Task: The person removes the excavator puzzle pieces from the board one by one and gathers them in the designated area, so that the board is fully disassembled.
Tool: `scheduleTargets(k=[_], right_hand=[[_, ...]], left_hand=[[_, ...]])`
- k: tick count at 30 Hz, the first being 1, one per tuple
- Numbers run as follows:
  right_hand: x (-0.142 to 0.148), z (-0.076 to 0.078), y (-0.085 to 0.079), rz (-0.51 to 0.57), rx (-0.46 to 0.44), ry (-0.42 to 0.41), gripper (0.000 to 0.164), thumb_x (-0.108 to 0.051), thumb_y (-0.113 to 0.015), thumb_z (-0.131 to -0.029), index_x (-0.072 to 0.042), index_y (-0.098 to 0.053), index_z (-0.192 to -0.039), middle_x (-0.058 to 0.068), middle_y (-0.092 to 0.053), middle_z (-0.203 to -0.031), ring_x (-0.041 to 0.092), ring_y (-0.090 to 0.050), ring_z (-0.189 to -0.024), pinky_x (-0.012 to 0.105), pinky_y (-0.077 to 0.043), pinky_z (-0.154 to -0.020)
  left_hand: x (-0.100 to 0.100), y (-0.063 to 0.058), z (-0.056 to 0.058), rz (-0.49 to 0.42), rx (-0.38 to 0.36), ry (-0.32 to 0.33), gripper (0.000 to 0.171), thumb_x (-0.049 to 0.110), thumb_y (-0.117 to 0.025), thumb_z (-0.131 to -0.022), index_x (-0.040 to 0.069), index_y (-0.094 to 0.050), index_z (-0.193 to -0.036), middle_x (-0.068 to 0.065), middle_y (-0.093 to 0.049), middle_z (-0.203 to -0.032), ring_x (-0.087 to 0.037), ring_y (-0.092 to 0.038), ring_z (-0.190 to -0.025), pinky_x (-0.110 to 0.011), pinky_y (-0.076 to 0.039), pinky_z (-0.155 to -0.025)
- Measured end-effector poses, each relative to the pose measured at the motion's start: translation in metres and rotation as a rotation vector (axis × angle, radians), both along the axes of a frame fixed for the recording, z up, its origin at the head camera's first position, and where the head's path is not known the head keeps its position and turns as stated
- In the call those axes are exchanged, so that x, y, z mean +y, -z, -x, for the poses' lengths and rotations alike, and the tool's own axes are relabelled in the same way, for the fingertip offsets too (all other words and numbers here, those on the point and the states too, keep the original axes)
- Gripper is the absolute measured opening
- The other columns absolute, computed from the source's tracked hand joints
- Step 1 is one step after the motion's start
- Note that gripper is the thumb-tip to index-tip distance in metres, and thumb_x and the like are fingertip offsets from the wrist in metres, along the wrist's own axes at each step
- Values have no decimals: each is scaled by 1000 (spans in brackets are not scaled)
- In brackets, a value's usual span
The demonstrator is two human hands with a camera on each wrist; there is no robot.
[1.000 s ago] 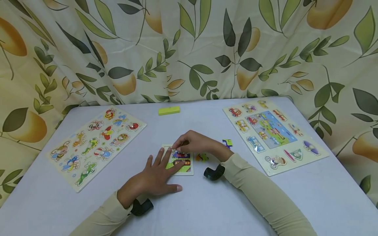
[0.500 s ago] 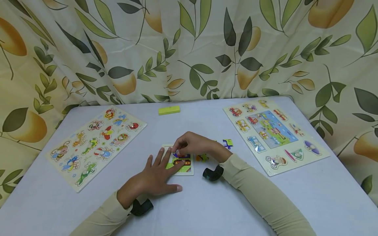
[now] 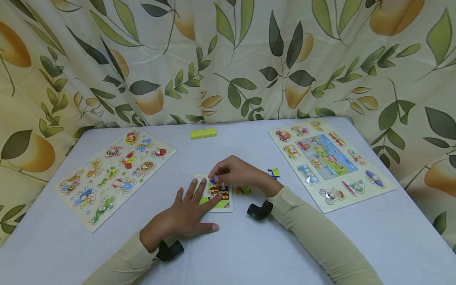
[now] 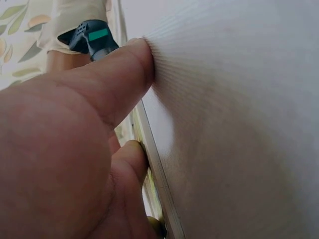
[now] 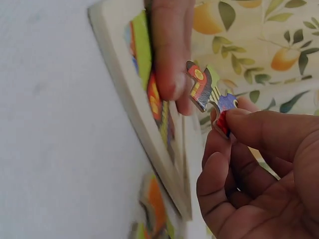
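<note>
My left hand (image 3: 189, 211) lies spread with straight fingers over a small jigsaw board (image 3: 227, 209), its fingertips on the picture and its thumb on the tablecloth. In the left wrist view, the thumb (image 4: 124, 69) touches the white cloth beside the board's edge (image 4: 162, 174). My right hand (image 3: 236, 172) is above the board's far part, pinching a jigsaw piece (image 5: 199, 87) between thumb and fingers. Red, black, yellow and blue show on that piece, which is tilted and raised off the board in the right wrist view. Part of the picture is hidden under both hands.
Loose jigsaw pieces lie right of the board: an orange-green one (image 3: 244, 190) and a yellow-purple one (image 3: 273, 173). An insect puzzle board (image 3: 110, 170) lies at left, a vehicle puzzle board (image 3: 320, 158) at right. A yellow-green block (image 3: 204, 133) sits at the back.
My right hand has lifted slightly, and the piece between its fingers has come up off the board, showing more of the picture below. My left hand stays in place.
</note>
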State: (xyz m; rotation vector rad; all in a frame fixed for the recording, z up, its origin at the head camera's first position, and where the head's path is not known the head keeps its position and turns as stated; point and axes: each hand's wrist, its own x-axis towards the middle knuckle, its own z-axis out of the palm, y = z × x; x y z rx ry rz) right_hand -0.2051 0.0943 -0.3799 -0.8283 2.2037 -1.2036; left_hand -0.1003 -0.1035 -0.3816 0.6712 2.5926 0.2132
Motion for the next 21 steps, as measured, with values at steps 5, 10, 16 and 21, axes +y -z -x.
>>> scheduleTargets(k=[5, 10, 16, 21], right_hand=[[10, 1, -1, 14, -10, 2, 17, -2, -63, -93, -7, -73, -105, -1, -70, -96, 16, -60, -87, 29, -49, -81], [21, 3, -1, 8, -18, 1, 17, -1, -62, -93, -5, -73, -105, 0, -70, -96, 17, -60, -86, 29, -49, -80], [32, 6, -4, -27, -7, 9, 17, -1, -62, -93, -5, -74, -104, 1, -71, -96, 18, -59, -86, 30, -49, -80], [42, 6, -9, -54, -16, -5, 18, 0, -62, -92, -3, -73, -105, 1, -71, -96, 18, -60, -84, 31, -48, -79]], left_hand=[[0, 2, 0, 5, 4, -6, 79, 68, -55, -86, 38, -25, -154, -14, 9, -161, -38, 16, -144, -66, 0, -108], [0, 4, 1, 11, 12, -13, 80, 69, -54, -86, 40, -24, -154, -14, 9, -161, -38, 16, -144, -66, 0, -108], [0, 5, 1, 16, 14, -10, 80, 70, -54, -86, 40, -24, -154, -14, 10, -161, -38, 16, -144, -66, 0, -108], [1, 4, 1, 13, 19, -8, 80, 70, -54, -85, 40, -25, -154, -14, 10, -161, -38, 16, -144, -66, 0, -108]])
